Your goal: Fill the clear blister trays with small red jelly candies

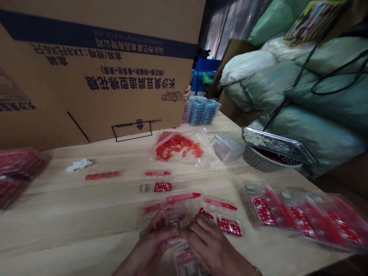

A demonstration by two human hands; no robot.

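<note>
Low in the middle, my left hand (pixel 159 239) is closed around the edge of a clear plastic tray (pixel 174 226), blurred by motion. My right hand (pixel 208 243) has its fingers curled against the tray's other side; its fingertips are partly hidden. Just beyond my hands lies a red pen-shaped item (pixel 184 197) in clear plastic. To the right are another red pen-shaped item (pixel 221 204) and a red packet with white spots (pixel 229 226). Below my hands is another clear tray (pixel 188 264). Further off sits a filled tray with a spotted packet (pixel 162 187).
A large cardboard box (pixel 129 99) stands at the back left, a person's hand (pixel 186 93) at its edge. Behind lie a bag of red pieces (pixel 179 147), stacked clear trays (pixel 227 147) and a grey basket (pixel 264 163). Filled packs (pixel 301 218) overlap at right; red packs (pixel 20 172) stand left.
</note>
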